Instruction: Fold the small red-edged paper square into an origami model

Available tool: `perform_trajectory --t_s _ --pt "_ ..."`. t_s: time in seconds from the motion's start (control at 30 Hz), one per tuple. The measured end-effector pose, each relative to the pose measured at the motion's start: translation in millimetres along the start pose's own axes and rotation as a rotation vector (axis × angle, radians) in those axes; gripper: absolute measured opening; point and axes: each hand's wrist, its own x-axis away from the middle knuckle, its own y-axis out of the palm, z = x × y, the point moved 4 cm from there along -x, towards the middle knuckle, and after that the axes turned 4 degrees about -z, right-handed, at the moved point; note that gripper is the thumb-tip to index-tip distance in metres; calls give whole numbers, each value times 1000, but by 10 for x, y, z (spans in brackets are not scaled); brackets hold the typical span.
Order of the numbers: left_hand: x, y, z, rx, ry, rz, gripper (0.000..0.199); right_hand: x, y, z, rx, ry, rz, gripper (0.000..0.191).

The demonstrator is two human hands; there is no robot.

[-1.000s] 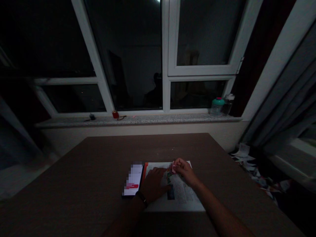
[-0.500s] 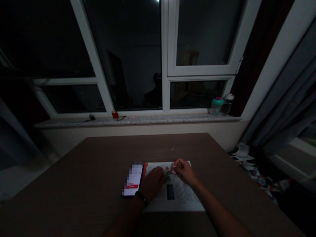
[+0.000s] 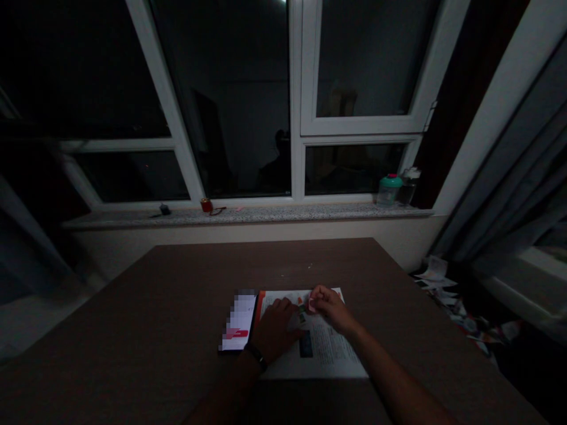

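Observation:
A printed sheet or booklet (image 3: pixel 330 354) with an orange left edge lies on the brown table (image 3: pixel 168 295). On its left part rests my left hand (image 3: pixel 277 324), palm down, fingers spread and thumb pointing right. My right hand (image 3: pixel 328 307) is over the upper right of the page, its fingers pinching a small pink piece of paper (image 3: pixel 312 304). Between the hands lies a small green item with an orange tip, like a glue bottle (image 3: pixel 302 310); whether it is an object or printed is hard to tell. A lit phone (image 3: pixel 241 321) lies left of the page.
Small white scraps (image 3: pixel 310 265) lie farther back on the table. Along the stone windowsill (image 3: pixel 274 213) stand a red jar (image 3: pixel 206 205), a dark little bottle (image 3: pixel 165 209) and a green-lidded container (image 3: pixel 389 190). Papers (image 3: pixel 436 271) are piled at the right beyond the table edge.
My left hand has opened out, its thumb now spread to the right over the page. The right hand keeps its pinch on the pink paper, shifted very slightly left.

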Motion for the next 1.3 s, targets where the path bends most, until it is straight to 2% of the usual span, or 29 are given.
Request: perform_trajectory --t_s 0.17,0.37,0.57,0.73,0.93,1.03,1.1,1.17,1.23,1.3 --pt "-22 36 -29 -19 -22 -17 33 7 28 -100 73 -21 29 23" --pt "-17 59 -111 49 -88 51 26 10 -45 -188 203 -131 124 25" --pt "-18 -46 -45 176 -133 66 30 40 69 -188 259 -113 27 26" --pt "9 -111 74 401 -39 28 38 90 157 -317 268 -143 45 28" --pt "42 -95 166 705 100 -57 64 113 61 -356 301 -186 122 30" --pt "34 -66 186 774 137 -72 63 110 20 -332 311 -211 144 28" --pt "14 -60 145 778 80 -15 50 100 13 -286 320 -206 131 26" --pt "-6 -85 66 709 -23 93 37 88 19 -221 350 -177 101 24" --pt "-16 -144 -4 575 -106 214 38 78 32 -150 402 -124 62 21" --pt "-25 -203 -26 456 -117 279 36 74 43 -103 455 -95 31 18"
